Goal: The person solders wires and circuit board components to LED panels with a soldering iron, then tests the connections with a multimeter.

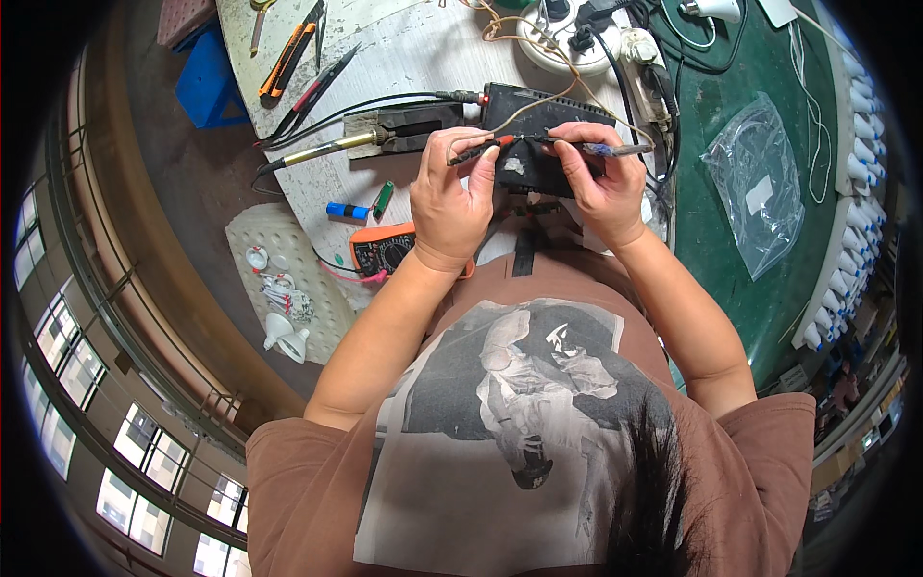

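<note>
My left hand [450, 197] pinches a slim black and red pen-like piece [504, 141] between thumb and fingers. Opposite it, my right hand [608, 183] pinches a thin grey and blue pen-like tool [606, 150]. The tips of the two point at each other and nearly meet; whether they touch I cannot tell. Both hands hover over a black box [538, 175] on the white worktable. A thin tan wire [519, 117] loops down to my left hand. Near my left wrist lies an orange multimeter [383, 248].
Left of my hands, a soldering iron [322, 151] lies on its stand. A blue cylinder [346, 211], a green piece [384, 199] and an orange utility knife [286, 63] lie nearby. A power strip [567, 43] stands behind; a plastic bag [757, 188] lies on the right.
</note>
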Demonstrator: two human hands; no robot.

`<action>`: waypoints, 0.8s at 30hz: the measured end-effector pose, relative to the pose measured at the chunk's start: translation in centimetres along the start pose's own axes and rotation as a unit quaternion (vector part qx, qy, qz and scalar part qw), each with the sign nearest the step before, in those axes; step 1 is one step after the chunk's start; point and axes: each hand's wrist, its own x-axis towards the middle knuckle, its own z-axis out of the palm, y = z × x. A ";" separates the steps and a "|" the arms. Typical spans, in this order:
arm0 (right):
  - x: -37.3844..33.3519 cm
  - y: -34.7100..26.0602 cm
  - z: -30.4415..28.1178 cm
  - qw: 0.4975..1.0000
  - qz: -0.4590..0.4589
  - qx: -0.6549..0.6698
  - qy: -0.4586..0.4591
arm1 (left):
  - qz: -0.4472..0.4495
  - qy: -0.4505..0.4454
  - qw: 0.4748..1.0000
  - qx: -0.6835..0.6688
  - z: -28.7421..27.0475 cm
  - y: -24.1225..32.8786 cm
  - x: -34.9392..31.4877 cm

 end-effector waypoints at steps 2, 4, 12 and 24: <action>-0.2 -0.1 -0.1 1.000 -0.007 -0.009 0.005 | 0.025 -0.002 1.000 0.004 0.0 -0.1 0.0; -0.1 -0.3 0.0 1.000 -0.003 -0.001 0.003 | 0.037 -0.002 0.999 -0.002 -0.1 -0.2 0.1; 0.5 -1.4 -0.3 0.999 -0.027 -0.022 -0.009 | 0.020 -0.022 1.000 -0.002 -0.1 0.3 0.1; 0.4 -1.3 -0.3 0.999 -0.013 -0.034 -0.008 | 0.022 -0.022 0.999 0.009 -0.1 0.3 0.1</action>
